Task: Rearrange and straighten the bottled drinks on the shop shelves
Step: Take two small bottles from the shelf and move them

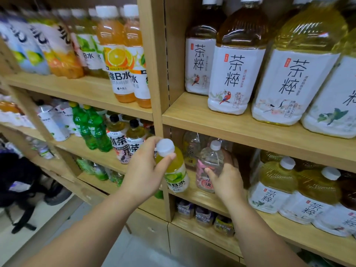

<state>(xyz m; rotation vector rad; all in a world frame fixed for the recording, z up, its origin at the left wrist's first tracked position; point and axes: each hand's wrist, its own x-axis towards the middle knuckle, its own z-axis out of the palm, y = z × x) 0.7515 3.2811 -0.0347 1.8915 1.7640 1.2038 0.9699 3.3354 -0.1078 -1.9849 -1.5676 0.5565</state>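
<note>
The step in hand seems to be sorting out a stray: the left hand (146, 166) curls fingers and thumb round the white cap (165, 148) of a lime vitamin bottle (176, 174), while the right hand (228, 182) wraps its fingers round a clear pink-labelled bottle (210, 162) just beside it. The lime bottle, yellow-green with a white label, leans a little at the front edge of the middle shelf (202, 197), near the wooden upright (154, 74); next it probably must be lifted clear and set among the similar vitamin bottles (119, 60) on the upper left shelf (77, 89).

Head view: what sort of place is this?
Likely a shop: shelves hold rows of tea bottles and orange drinks; left hand grips a lime bottle, right hand a clear bottle.
</note>
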